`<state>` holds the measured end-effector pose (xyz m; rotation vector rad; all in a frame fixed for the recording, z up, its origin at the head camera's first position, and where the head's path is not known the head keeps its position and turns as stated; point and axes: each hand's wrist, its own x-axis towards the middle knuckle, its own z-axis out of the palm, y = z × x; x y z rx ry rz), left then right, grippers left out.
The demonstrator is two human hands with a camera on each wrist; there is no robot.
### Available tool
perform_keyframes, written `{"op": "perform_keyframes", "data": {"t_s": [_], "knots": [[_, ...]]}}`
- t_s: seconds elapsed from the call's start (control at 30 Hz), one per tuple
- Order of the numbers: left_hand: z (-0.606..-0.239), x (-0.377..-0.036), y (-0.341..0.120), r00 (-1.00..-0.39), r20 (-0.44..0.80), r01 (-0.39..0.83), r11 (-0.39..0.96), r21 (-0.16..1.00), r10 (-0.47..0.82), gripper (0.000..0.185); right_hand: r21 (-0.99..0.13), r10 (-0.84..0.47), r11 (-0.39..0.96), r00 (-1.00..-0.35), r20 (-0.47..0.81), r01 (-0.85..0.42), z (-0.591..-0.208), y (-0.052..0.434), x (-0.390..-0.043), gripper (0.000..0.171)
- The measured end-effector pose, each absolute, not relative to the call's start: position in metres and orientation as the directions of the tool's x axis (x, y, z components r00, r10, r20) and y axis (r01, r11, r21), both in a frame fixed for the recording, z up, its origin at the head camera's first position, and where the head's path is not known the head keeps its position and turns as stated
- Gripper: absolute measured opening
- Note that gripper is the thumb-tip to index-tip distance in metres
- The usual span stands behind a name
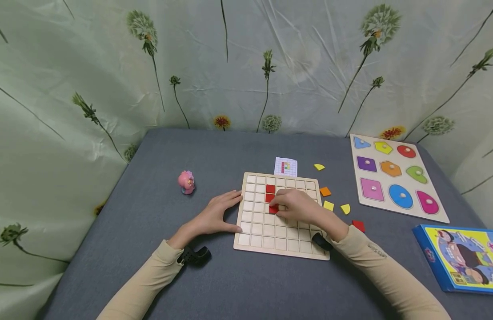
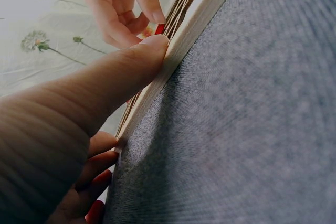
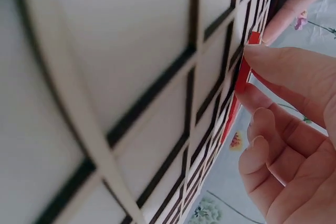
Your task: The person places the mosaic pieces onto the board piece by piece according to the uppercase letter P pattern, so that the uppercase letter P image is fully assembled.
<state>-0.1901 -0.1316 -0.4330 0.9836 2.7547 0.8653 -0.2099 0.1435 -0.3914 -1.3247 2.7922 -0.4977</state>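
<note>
A wooden grid board (image 1: 256, 241) lies on the table, with two red square tiles (image 1: 270, 189) set one below the other in its upper middle cells. Just below them my right hand (image 1: 298, 205) pinches a third red tile (image 1: 273, 209) between thumb and finger. In the right wrist view this red tile (image 3: 243, 72) is tilted against the grid surface. My left hand (image 1: 218, 214) touches the board's left edge with its thumb and fingers spread. The left wrist view shows the left thumb (image 2: 134, 59) on the board's rim.
A small pattern card (image 1: 286, 166) touches the board's far edge. Right of the board lie an orange tile (image 1: 325, 191), a yellow square (image 1: 328, 206), two yellow curved pieces (image 1: 345, 209) and a red piece (image 1: 358, 226). Farther right are a shape puzzle (image 1: 394, 209) and a blue box (image 1: 430, 262); a pink figurine (image 1: 186, 182) stands left.
</note>
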Motion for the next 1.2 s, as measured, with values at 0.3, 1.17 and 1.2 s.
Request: {"op": "perform_keyframes", "data": {"t_s": [0.3, 1.17, 1.2], "knots": [[-0.434, -0.1911, -0.1314, -0.791, 0.089, 0.548, 0.636, 0.543, 0.606, 0.089, -0.263, -0.767, 0.583, -0.627, 0.136, -0.769, -0.3912, 0.1379, -0.2104, 0.018], [-0.4315, -0.1894, -0.1304, -0.794, 0.074, 0.533, 0.634, 0.56, 0.603, 0.088, -0.282, -0.795, 0.55, -0.596, 0.114, -0.786, -0.3899, 0.1359, -0.2171, 0.017], [-0.4314, -0.1892, -0.1304, -0.794, 0.072, 0.532, 0.635, 0.56, 0.603, 0.088, -0.281, -0.794, 0.551, -0.597, 0.112, -0.785, -0.3901, 0.1358, -0.217, 0.017]]}}
